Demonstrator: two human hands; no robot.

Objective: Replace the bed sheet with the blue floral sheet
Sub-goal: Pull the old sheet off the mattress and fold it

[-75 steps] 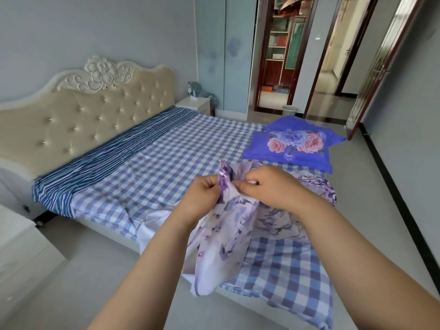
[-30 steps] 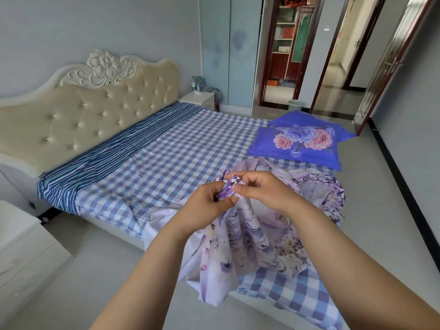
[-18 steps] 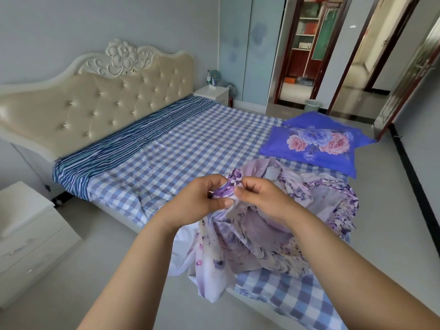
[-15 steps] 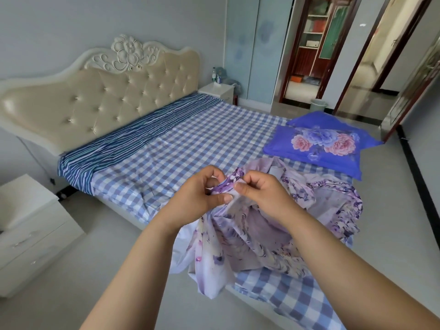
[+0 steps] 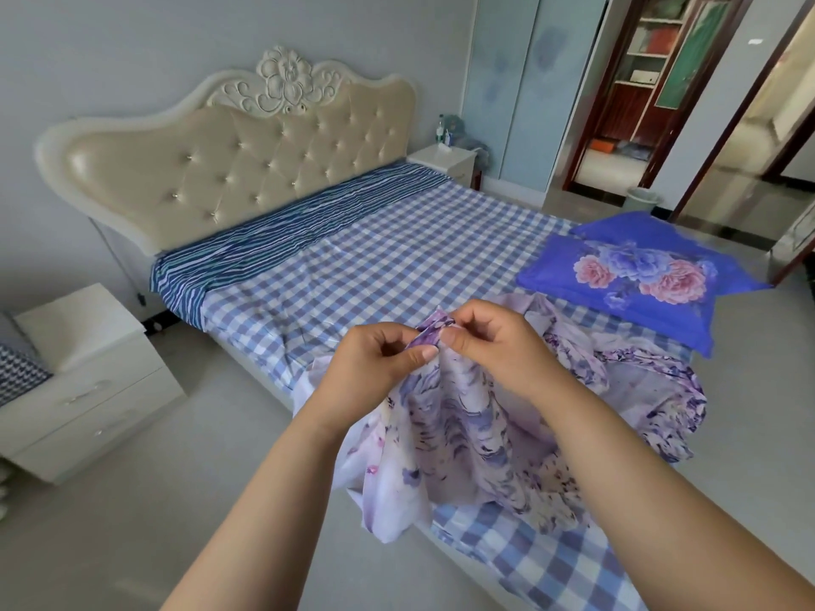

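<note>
Floral sheet, pale purple, hangs bunched below my grip over the checked sheet at the bed's near corner, its edge pinched between my left hand and right hand, both closed on it.

The sheet on the bed is a blue-and-white check, with a band of dark blue and white stripes along the headboard end. The headboard is cream, tufted, with a white carved frame. The bunched cloth is pale lilac with purple and blue flowers. The folded sheet is bright blue with pink and blue peonies. The nightstand is white, the walls pale grey-blue, the door frames dark red-brown.
</note>
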